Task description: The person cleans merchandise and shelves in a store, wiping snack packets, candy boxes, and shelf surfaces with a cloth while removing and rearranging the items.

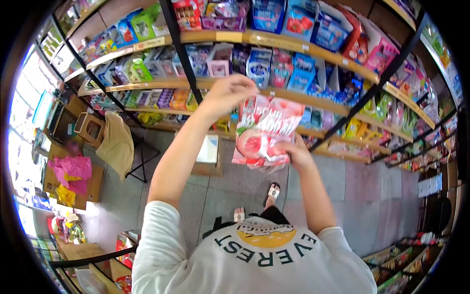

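A pink and white snack bag (268,131) with a fruit picture and large white lettering is held up in front of me, before the shelves. My right hand (297,153) is closed on its lower right side, the thumb lying across the front and the other fingers behind. At the bag's top left corner, my left hand (229,96) is closed, with bent fingers pinched together against the upper edge. The fingertips there are partly hidden. Glare on the shiny wrapping blurs part of the print.
Shelves (274,41) packed with colourful bags and boxes curve across the front. A cardboard box (208,168) stands on the floor below them. On the left are a folding chair with a tan cloth (117,144), a wooden stool (89,130) and pink plastic (72,171).
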`<act>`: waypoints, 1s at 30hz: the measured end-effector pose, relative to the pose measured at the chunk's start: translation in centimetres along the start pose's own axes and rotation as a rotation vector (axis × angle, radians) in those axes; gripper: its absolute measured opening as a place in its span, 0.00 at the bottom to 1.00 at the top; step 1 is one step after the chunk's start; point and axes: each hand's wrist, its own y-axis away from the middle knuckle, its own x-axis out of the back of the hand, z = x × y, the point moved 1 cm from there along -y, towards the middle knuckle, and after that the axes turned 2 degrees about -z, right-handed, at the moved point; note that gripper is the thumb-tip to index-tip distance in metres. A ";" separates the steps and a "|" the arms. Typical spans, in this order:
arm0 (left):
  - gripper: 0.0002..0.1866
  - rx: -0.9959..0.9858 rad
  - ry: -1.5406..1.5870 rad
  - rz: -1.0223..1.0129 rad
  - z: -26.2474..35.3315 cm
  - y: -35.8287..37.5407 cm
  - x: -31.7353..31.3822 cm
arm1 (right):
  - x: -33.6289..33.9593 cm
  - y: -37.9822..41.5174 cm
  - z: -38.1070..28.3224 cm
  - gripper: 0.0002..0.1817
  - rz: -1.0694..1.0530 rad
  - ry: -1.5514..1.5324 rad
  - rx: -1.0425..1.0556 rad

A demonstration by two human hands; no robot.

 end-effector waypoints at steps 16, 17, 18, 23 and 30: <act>0.27 0.306 1.004 0.182 -4.0 7.5 -9.1 | -3.0 6.3 -2.2 0.27 0.417 0.673 0.507; 0.27 0.234 1.078 0.079 -3.2 7.4 -10.8 | -5.0 5.7 -1.8 0.28 0.435 1.060 0.664; 0.28 0.178 1.064 0.118 -4.1 7.2 -12.6 | -6.2 4.9 -1.3 0.28 0.462 1.276 0.619; 0.26 0.094 1.067 0.071 -3.3 7.0 -14.3 | -3.2 1.8 -0.1 0.26 0.553 1.146 0.602; 0.23 0.409 1.174 0.011 -5.6 7.2 -12.9 | 8.7 1.2 4.9 0.24 0.347 0.437 0.066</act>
